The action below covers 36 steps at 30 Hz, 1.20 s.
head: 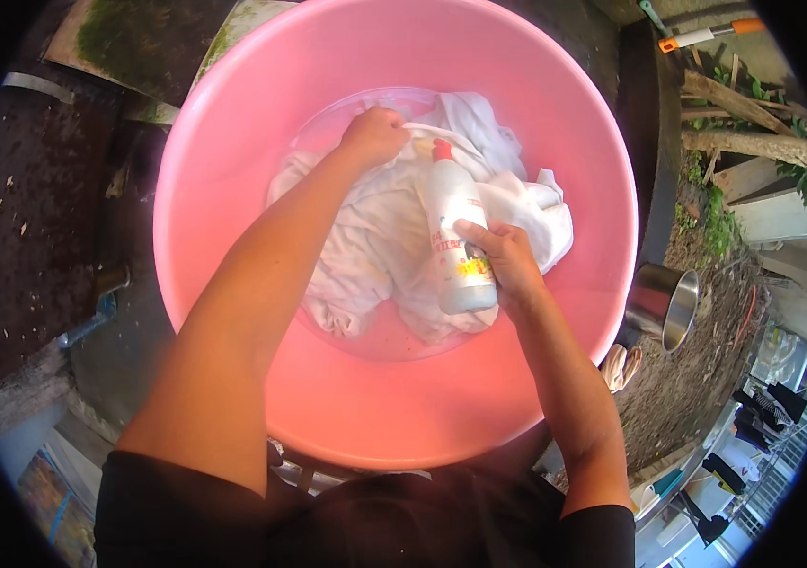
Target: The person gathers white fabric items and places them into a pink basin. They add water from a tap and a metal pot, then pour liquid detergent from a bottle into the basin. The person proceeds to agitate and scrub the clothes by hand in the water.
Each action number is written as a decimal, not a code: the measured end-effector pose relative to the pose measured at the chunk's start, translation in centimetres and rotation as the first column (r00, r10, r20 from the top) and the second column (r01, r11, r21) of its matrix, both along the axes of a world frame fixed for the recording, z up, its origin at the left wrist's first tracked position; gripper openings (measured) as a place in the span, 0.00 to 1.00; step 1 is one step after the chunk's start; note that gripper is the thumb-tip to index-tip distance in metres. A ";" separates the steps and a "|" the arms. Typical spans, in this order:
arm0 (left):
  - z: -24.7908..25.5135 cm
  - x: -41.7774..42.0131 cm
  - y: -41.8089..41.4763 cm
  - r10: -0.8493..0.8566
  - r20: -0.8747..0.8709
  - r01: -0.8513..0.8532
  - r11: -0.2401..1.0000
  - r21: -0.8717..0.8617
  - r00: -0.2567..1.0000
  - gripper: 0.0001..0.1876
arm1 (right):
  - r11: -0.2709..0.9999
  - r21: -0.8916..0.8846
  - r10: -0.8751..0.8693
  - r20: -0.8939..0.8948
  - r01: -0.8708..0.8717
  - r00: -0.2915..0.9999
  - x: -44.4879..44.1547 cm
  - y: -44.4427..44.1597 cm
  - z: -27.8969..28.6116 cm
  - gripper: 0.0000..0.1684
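Observation:
A large pink plastic basin (403, 405) stands before me with shallow water at its bottom. White wet cloth (368, 234) lies bunched in that water, some of it below the surface. My left hand (375, 133) pinches an edge of the cloth towards the far side of the heap. In my right hand (503, 252) is a pale plastic bottle (456, 213) with a red cap and a printed label. The bottle is tilted over the cloth, its capped end pointing away from me. Whether liquid leaves it cannot be made out.
A shiny metal pot (664, 307) lies right of the basin, with pale gloves or shoes (620, 367) near it. Cut branches (751, 131) and an orange-and-white handle (708, 34) are at upper right. Laundry (765, 415) hangs at lower right. A dark, worn surface (34, 220) is on the left.

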<state>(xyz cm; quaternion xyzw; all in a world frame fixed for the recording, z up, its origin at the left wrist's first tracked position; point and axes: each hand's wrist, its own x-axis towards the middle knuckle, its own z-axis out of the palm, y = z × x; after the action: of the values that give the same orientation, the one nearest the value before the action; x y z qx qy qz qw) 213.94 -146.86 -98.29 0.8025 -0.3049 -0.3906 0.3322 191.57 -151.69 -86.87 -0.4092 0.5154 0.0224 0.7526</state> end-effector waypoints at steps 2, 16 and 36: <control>0.2 -0.2 0.1 -0.004 -0.007 0.004 1.000 0.003 1.000 0.13 | 1.000 0.000 -0.025 0.026 0.025 0.999 0.3 0.3 0.2 0.25; 2.8 0.9 3.7 -0.104 0.183 0.107 0.994 -0.004 0.978 0.19 | 0.998 0.034 0.047 -0.025 -0.046 0.999 -2.3 3.4 0.9 0.23; 9.3 -1.3 13.6 -0.224 -0.100 0.203 0.962 -0.183 0.970 0.17 | 0.983 0.012 0.181 -0.057 -0.181 0.982 -5.5 9.9 1.1 0.26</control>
<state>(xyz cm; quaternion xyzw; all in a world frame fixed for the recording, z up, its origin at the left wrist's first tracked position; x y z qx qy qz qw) 212.69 -133.26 -88.99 0.7086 -0.4018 -0.4438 0.3736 186.07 -141.81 -85.81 -0.4509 0.4975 0.1043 0.7337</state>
